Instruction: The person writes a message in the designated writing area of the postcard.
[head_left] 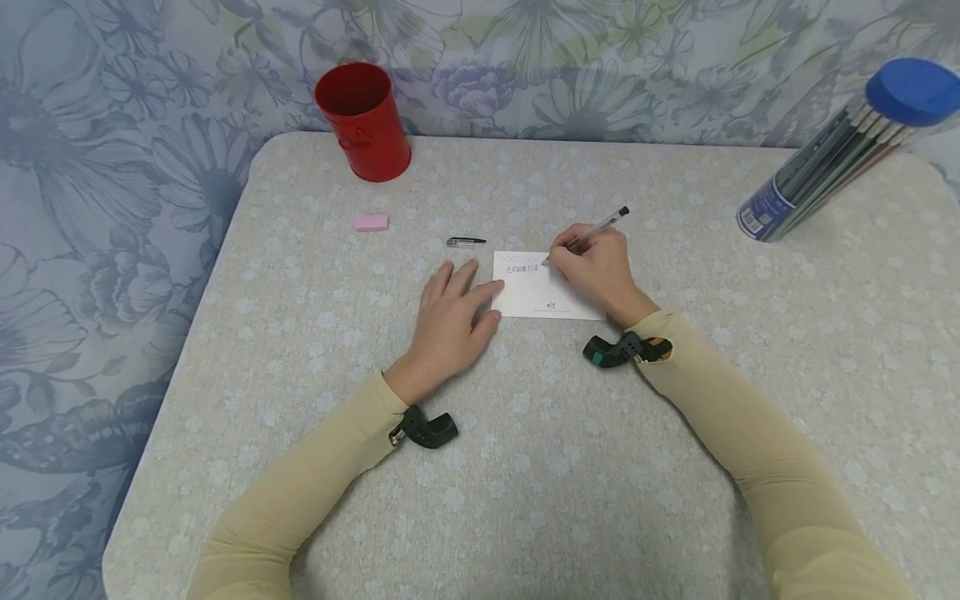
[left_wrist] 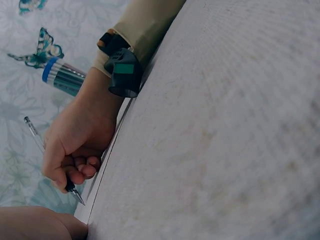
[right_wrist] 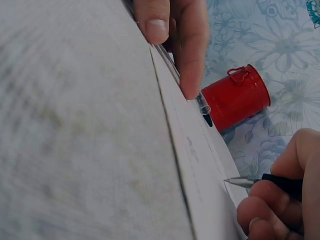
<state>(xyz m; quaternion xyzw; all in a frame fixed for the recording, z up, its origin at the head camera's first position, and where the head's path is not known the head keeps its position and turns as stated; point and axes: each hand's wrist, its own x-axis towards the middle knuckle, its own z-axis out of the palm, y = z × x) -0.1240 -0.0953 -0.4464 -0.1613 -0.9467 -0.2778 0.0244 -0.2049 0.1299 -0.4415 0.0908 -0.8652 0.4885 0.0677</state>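
Observation:
A white card (head_left: 525, 296) lies on the table with a line of handwriting near its top and small print near its bottom. My right hand (head_left: 600, 265) rests on the card's right side and pinches a clear pen (head_left: 609, 221) with a black end. In the right wrist view the metal tip of the pen (right_wrist: 239, 182) is at the card's surface. My left hand (head_left: 453, 325) lies with fingers spread, its index fingertip and thumb at the card's left edge. Just beyond the left fingers lies a black and clear pen cap (head_left: 467, 242).
A pink eraser (head_left: 371, 222) lies to the left of the cap. Behind it stands a red metal bucket (head_left: 375, 133). At the back right is a clear tube with a blue lid (head_left: 911, 90), full of long, thin sticks. Patterned wallpaper borders the table's far edge.

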